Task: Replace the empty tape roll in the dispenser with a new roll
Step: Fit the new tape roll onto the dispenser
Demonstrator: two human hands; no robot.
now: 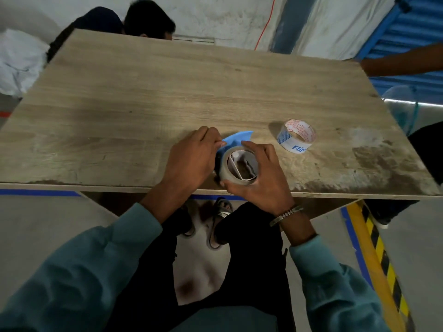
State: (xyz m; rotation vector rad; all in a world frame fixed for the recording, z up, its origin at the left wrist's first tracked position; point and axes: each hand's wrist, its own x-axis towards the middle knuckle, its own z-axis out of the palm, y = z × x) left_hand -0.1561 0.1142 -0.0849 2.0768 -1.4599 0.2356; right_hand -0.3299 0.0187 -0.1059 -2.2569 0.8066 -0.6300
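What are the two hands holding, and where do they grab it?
Both hold the dispenser: the left hand grips its blue body, the right hand wraps the outer rim of the roll on it.

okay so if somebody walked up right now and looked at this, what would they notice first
Both hands meet at the near edge of the wooden table: the left hand holds the blue dispenser, and the right hand wraps around a tape roll at it. To their right a second, printed roll lies alone on the tabletop, touched by neither hand.
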